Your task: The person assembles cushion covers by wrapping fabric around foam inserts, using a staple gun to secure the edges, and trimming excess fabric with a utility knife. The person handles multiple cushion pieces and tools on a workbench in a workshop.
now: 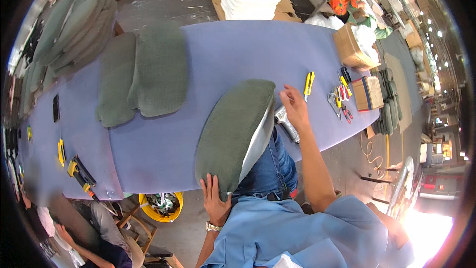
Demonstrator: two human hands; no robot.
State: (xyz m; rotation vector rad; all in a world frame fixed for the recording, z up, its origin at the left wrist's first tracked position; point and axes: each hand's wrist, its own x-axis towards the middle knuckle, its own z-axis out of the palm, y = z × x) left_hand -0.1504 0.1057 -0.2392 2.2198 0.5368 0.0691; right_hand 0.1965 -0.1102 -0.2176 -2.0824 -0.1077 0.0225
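A dark green fabric cushion (pixel 233 129) rests on the table and against my raised leg in blue jeans, its white inside showing along the right edge. My left hand (pixel 216 203), with a metal-banded watch on the wrist, grips its near end, fingers on the fabric and thumb at the corner. Just right of the cushion's far end, my right hand (pixel 296 109) is raised with its fingers slightly curled and apart, holding nothing that I can see. Under that hand lies a silver metal tool (pixel 288 126), partly hidden; its kind is unclear.
On the blue-covered table (pixel 248 49) lie two more green cushions (pixel 161 69), a yellow cutter (pixel 309 84), scissors and pliers (pixel 347 114), and cardboard boxes (pixel 367 93). A yellow bucket (pixel 161 216) of scraps stands below the near edge. Another person (pixel 94 233) sits at the lower left.
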